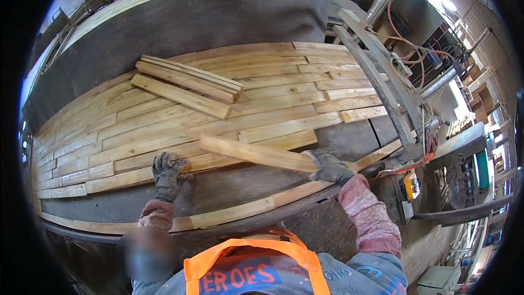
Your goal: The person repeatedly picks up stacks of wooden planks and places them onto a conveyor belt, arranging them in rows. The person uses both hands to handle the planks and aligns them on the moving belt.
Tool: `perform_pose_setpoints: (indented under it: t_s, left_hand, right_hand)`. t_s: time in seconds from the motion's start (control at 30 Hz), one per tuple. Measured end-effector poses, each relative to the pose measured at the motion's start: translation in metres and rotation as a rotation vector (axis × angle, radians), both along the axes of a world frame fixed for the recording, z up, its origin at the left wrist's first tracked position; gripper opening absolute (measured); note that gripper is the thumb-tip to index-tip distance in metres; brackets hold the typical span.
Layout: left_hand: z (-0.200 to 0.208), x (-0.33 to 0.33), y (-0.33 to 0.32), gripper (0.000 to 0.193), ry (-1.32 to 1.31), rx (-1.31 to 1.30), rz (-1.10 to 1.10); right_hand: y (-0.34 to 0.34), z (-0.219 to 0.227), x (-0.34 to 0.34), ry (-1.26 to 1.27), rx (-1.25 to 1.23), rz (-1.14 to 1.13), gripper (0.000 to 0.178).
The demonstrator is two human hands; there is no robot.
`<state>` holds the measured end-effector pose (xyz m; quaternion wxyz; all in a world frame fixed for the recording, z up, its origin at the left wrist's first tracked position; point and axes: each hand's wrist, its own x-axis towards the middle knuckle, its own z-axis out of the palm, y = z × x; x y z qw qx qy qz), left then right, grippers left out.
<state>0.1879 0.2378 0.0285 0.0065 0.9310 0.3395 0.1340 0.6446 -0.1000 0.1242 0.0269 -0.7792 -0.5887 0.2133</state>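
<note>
In a dark, dirty glove, my right hand [331, 167] is closed around the near right end of a loose wooden plank [256, 153]. That plank slants up and left above the laid boards, and motion blurs it slightly. My left hand [168, 176], also gloved, lies with its fingers stretched out on the near edge of the laid wooden boards [136, 125]. It holds nothing that I can see. Rows of these pale boards lie side by side on a dark table [229, 188]. On top of them rests a small stack of loose planks [185, 79], with a single plank [180, 96] beside it.
A narrow wooden strip [234, 216] runs along the table's near edge. On the right stands a metal frame [376, 71] with hoses and cylinders, and a yellow control box [411, 186] sits below it. Beyond the boards rises a dark panel [180, 19].
</note>
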Motion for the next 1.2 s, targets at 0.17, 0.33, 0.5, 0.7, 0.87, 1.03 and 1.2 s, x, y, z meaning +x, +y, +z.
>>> perform_pose_setpoints:
  t_s: [0.17, 0.33, 0.5, 0.7, 0.87, 1.03, 1.2]
  left_hand:
    - [0.004, 0.011, -0.013, 0.064, 0.047, -0.143, 0.127]
    - [0.018, 0.040, -0.044, 0.078, 0.134, -0.183, 0.193]
    - [0.012, 0.056, -0.056, 0.073, 0.173, -0.177, 0.233]
    - [0.009, 0.053, -0.060, 0.068, 0.099, -0.151, 0.280]
    - [0.016, 0.061, -0.062, 0.069, 0.128, -0.160, 0.337]
    - [0.022, 0.067, -0.065, 0.072, 0.159, -0.196, 0.406]
    - [0.018, 0.068, -0.064, 0.077, 0.219, -0.275, 0.462]
  right_hand:
    - [-0.095, -0.009, 0.151, -0.535, -0.314, -0.613, 0.080]
    - [-0.115, -0.075, 0.191, -0.324, -0.159, -0.695, 0.071]
    - [-0.091, -0.107, 0.196, -0.463, 0.100, -0.715, 0.070]
    - [-0.022, -0.110, 0.155, -0.161, 0.503, -0.462, 0.066]
    - [0.047, -0.053, 0.134, -0.298, 0.254, -0.199, 0.074]
    - [0.221, -0.028, 0.046, -0.109, 0.535, 0.067, 0.095]
    - [0.361, -0.021, -0.028, -0.249, 0.455, -0.013, 0.104]
